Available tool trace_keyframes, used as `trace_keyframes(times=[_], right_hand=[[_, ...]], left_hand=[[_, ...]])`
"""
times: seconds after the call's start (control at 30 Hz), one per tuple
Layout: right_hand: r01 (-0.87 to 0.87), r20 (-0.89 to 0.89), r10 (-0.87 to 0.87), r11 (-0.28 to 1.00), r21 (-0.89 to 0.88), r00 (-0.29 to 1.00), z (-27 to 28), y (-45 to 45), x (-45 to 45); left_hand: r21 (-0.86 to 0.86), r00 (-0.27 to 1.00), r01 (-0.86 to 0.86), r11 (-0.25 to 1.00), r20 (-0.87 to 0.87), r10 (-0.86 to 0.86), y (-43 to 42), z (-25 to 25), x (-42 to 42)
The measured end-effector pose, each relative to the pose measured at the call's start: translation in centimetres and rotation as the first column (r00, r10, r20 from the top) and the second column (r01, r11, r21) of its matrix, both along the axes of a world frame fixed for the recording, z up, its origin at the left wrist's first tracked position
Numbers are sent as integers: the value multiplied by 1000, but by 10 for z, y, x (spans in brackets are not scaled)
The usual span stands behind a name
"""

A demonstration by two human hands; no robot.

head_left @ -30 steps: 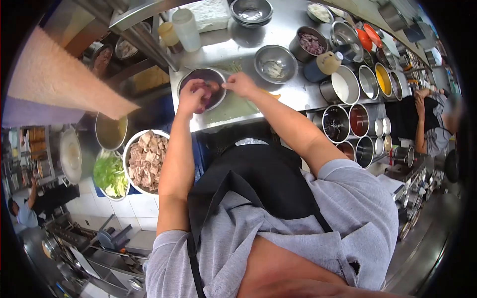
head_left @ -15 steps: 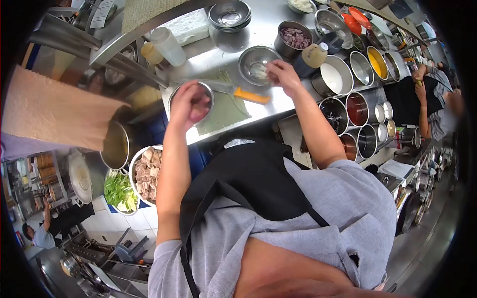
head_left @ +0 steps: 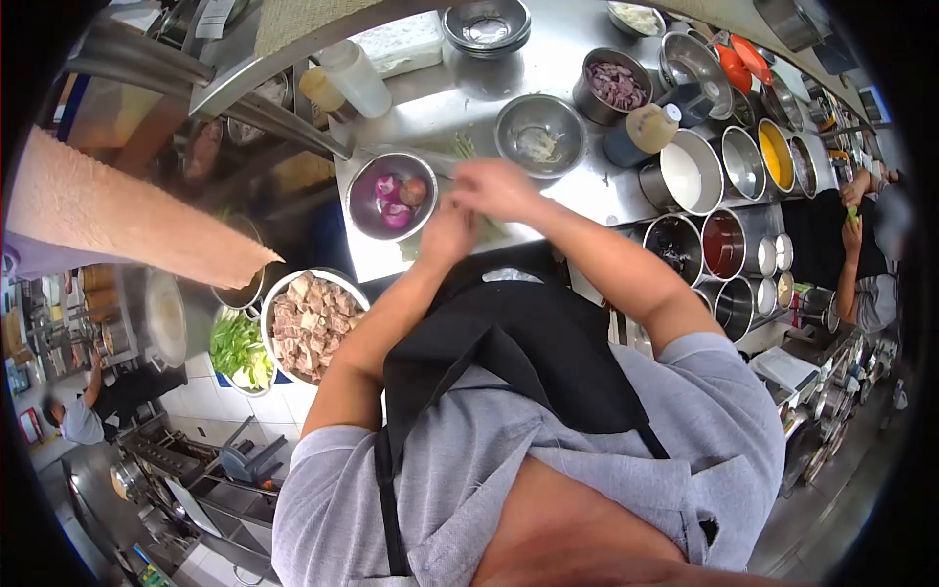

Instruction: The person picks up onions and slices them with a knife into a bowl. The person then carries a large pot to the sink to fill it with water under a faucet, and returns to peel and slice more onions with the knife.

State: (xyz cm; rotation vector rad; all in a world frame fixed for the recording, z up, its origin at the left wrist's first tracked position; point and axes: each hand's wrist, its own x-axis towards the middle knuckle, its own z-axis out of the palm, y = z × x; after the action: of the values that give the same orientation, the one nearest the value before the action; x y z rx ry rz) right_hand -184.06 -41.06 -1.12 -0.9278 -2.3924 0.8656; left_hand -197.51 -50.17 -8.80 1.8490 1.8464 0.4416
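Observation:
My left hand (head_left: 452, 233) and my right hand (head_left: 497, 192) meet over the green cutting mat (head_left: 409, 247), fingers curled in and pressed close together. Blur and overlap hide whatever lies between them. Just left of them stands a steel bowl (head_left: 358, 217) with purple onions (head_left: 395, 215) and a browner, round onion (head_left: 413, 191) inside. Beyond my right hand is another steel bowl (head_left: 574, 147) holding small pale pieces (head_left: 540, 145). The yellow-handled knife is mostly covered by my hands. Thin green scraps (head_left: 464, 147) lie by the mat.
Right of the mat stand a pot of sliced purple onions (head_left: 616, 86), a dark sauce bottle (head_left: 641, 135) and several metal pots (head_left: 682, 173). A tub of meat chunks (head_left: 315, 323) and greens (head_left: 240, 354) sit lower left. Co-workers (head_left: 856, 230) stand at both sides.
My left hand has moved right, off the onion bowl, uncovering the onions. My right hand has come left from the bowl of pale pieces to meet it. The knife handle is now hidden.

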Motion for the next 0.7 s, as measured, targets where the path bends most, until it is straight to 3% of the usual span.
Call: trace_keyframes(times=[0.03,0.07,0.1,0.13,0.2,0.23,0.3,0.4,0.43,0.5,0.57,0.6,0.63,0.7], right_hand=[[-80,-44,90,976,200,995,16,-1,-28],[-162,142,129,953,256,981,16,0,-57],[-253,323,154,922,294,934,12,3,-84],[-267,326,166,917,297,931,4,5,-108],[-519,771,236,843,141,592,-19,6,-144],[-531,774,240,835,142,585,-31,8,-155],[-436,806,196,896,85,558,-52,7,-168],[-557,764,260,816,152,590,-13,12,-151],[-513,728,280,851,114,626,-6,20,-149],[-311,534,210,944,106,819,30,25,-128],[-179,442,117,979,102,889,65,27,-90],[-96,317,46,985,142,947,58,31,-69],[-38,296,13,996,77,955,55,33,-49],[107,181,-100,994,-27,978,19,26,-11]], left_hand=[[71,977,121,990,-185,-106,4,-29,-7],[113,909,248,962,-369,-191,7,-45,-11],[83,760,391,917,-591,-271,10,-41,-10],[87,765,377,922,-590,-257,10,-48,-13],[323,781,389,863,-612,-123,7,-71,-19],[329,786,376,866,-609,-110,5,-72,-19],[218,950,139,966,-305,-67,-2,-75,-15],[210,955,99,973,-296,-33,-9,-54,-13],[204,952,96,974,-304,-31,-9,-39,-16],[203,946,94,975,-323,-24,-3,-14,-23],[190,964,65,980,-264,-12,5,-3,-28],[170,976,50,984,-216,-12,10,-2,-32],[105,980,37,994,-197,-16,16,-6,-34],[149,971,45,988,-239,-8,18,-29,-37]])
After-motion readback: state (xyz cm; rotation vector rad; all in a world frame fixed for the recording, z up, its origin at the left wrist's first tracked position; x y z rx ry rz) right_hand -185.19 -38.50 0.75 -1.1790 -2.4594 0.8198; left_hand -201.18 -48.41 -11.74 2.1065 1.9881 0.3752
